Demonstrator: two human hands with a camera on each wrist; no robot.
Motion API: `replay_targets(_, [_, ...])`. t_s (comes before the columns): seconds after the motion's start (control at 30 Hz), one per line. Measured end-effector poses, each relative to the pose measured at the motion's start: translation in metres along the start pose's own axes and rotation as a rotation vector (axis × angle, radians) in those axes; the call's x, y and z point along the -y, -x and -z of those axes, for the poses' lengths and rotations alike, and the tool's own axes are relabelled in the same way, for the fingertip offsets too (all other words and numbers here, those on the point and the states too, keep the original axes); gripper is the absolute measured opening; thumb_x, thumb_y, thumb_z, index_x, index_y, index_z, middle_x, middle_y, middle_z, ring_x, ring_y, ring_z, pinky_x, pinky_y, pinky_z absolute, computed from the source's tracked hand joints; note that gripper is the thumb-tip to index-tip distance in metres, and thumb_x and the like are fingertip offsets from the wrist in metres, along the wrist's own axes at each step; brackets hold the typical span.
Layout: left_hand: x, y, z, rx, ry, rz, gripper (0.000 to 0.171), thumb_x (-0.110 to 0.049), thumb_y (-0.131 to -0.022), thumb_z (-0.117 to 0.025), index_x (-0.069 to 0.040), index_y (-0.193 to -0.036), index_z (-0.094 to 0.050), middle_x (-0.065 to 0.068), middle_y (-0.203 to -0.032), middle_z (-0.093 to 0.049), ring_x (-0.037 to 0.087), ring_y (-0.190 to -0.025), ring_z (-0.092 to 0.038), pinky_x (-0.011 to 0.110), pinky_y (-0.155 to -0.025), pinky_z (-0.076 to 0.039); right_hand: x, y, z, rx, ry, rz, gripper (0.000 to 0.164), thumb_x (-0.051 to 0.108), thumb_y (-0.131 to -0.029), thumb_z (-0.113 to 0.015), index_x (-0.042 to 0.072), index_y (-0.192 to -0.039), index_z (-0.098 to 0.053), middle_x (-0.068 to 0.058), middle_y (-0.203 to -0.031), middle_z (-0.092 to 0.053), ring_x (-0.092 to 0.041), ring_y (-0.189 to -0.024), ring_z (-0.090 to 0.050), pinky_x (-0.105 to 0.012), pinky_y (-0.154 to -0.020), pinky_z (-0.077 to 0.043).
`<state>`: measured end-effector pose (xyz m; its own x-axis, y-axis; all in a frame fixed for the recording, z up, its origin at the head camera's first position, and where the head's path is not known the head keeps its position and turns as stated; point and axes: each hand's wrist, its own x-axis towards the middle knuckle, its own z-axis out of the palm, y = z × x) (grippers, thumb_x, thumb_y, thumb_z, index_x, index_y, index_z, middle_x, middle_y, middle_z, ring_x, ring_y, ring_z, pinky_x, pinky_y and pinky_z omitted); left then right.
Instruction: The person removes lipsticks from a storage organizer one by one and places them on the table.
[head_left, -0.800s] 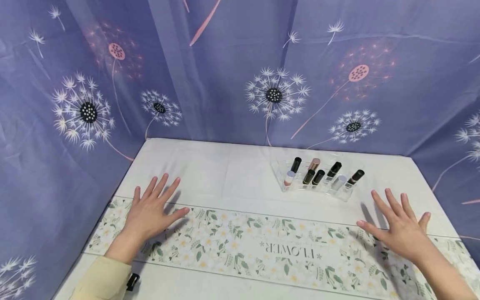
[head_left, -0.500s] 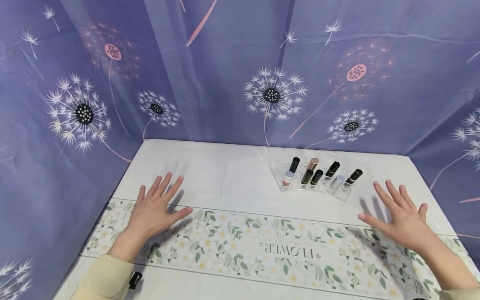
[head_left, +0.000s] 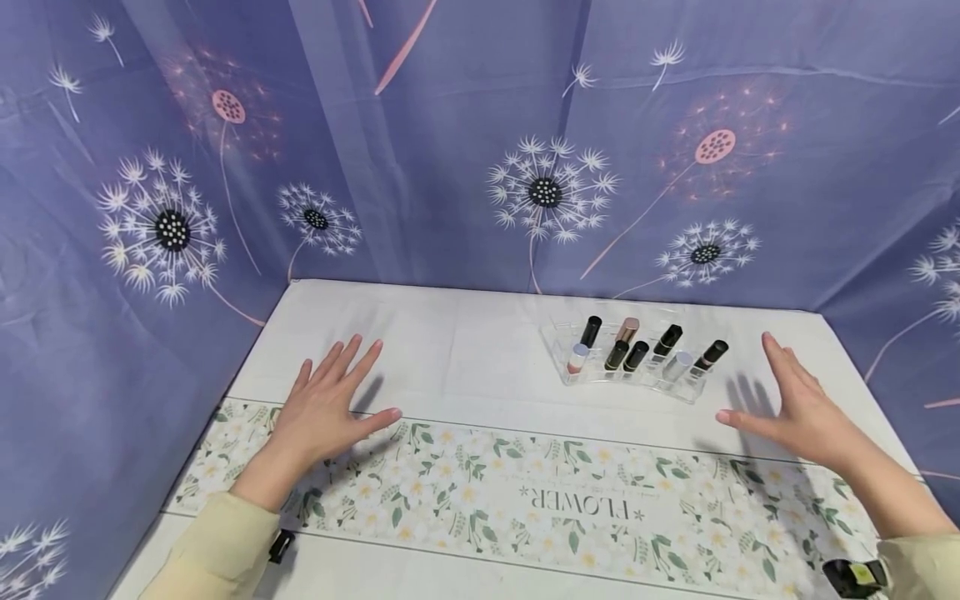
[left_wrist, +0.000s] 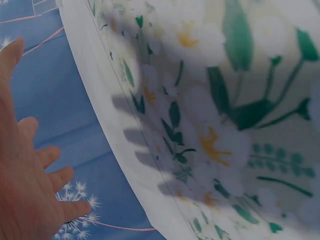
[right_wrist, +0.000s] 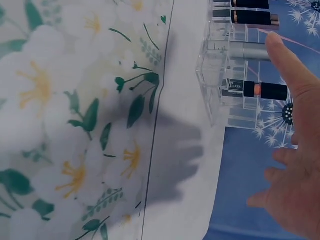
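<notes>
My left hand (head_left: 322, 412) hovers over the left part of the table with its fingers spread and nothing in them. On the other side my right hand (head_left: 806, 417) is held above the table, fingers straight and thumb out, also holding nothing. To the left of the right hand stands a clear acrylic lipstick organizer (head_left: 570, 377). Several lipsticks stand in it, among them a black lipstick (head_left: 712, 356), a rose-gold lipstick (head_left: 628, 329) and a silver lipstick (head_left: 678, 365). In the right wrist view the organizer (right_wrist: 202, 70) appears beyond the thumb, apart from the hand.
A floral runner (head_left: 450, 483) printed with the word FLOWER lies across the white table (head_left: 420, 333). Blue-purple dandelion curtains (head_left: 435, 167) close off the back and sides. A dark wrist camera (head_left: 855, 577) sits by the right sleeve.
My left hand has shifted slightly right and forward. The right hand has turned sideways, its fingers drawn closer together. The organizer and lipsticks have stayed in place.
</notes>
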<state>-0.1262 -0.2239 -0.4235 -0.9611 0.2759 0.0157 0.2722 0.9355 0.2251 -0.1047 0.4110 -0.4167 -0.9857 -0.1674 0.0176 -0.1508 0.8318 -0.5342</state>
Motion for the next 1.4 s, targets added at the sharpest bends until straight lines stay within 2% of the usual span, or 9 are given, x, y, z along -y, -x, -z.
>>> replay_targets(0.23, [-0.008,-0.011,0.003,0.002,0.025,-0.025,0.106,-0.083,-0.092,-0.057,-0.033,-0.173,-0.013,0.005,-0.18,-0.01,0.038,-0.164,-0.013,0.07,-0.129,-0.006,-0.004,-0.014,0.001,-0.002,-0.059,0.033,0.138,0.027,-0.085,-0.091,0.011,-0.169,0.017,-0.035,-0.172,0.01,-0.064,-0.154,0.006,-0.075,-0.123,0.006])
replay_targets(0.53, [-0.017,-0.019,0.002,0.005,0.095,-0.056,0.105,-0.08,-0.092,-0.061,-0.032,-0.173,-0.014,0.005,-0.18,-0.011,0.035,-0.164,-0.014,0.067,-0.13,-0.01,-0.011,-0.028,-0.005,0.009,-0.136,0.032,0.135,0.022,-0.086,-0.091,0.009,-0.169,0.015,-0.033,-0.173,0.006,-0.063,-0.155,0.001,-0.077,-0.122,-0.001])
replay_targets(0.77, [-0.024,-0.022,0.0,0.004,0.148,-0.073,0.106,-0.074,-0.092,-0.067,-0.029,-0.173,-0.016,0.01,-0.179,-0.016,0.037,-0.163,-0.02,0.066,-0.13,-0.015,-0.013,-0.036,-0.015,0.047,-0.253,0.024,0.137,0.016,-0.088,-0.089,0.015,-0.168,0.022,-0.029,-0.175,0.011,-0.056,-0.158,0.003,-0.076,-0.12,-0.008])
replay_targets(1.1, [-0.03,-0.027,-0.007,0.013,0.217,-0.089,0.105,-0.072,-0.093,-0.068,-0.029,-0.173,-0.017,0.01,-0.178,-0.018,0.037,-0.162,-0.024,0.065,-0.129,-0.018,-0.016,-0.05,-0.027,0.065,-0.301,0.013,0.137,0.01,-0.089,-0.088,0.014,-0.166,0.026,-0.034,-0.172,0.014,-0.055,-0.159,0.006,-0.075,-0.121,-0.01])
replay_targets(1.23, [-0.034,-0.028,-0.009,0.012,0.242,-0.11,0.104,-0.07,-0.093,-0.07,-0.028,-0.173,-0.019,0.011,-0.177,-0.021,0.04,-0.16,-0.027,0.066,-0.129,-0.019,-0.02,-0.053,-0.031,0.064,-0.307,0.004,0.139,0.009,-0.088,-0.088,0.014,-0.165,0.027,-0.035,-0.171,0.016,-0.059,-0.157,0.004,-0.075,-0.12,-0.012])
replay_targets(1.4, [-0.04,-0.029,-0.008,0.023,0.261,-0.127,0.105,-0.068,-0.092,-0.072,-0.028,-0.173,-0.019,0.011,-0.177,-0.023,0.041,-0.159,-0.03,0.065,-0.129,-0.02,-0.022,-0.055,-0.036,0.072,-0.309,-0.028,0.14,0.012,-0.089,-0.088,0.016,-0.165,0.029,-0.035,-0.17,0.018,-0.07,-0.149,-0.01,-0.076,-0.118,-0.018])
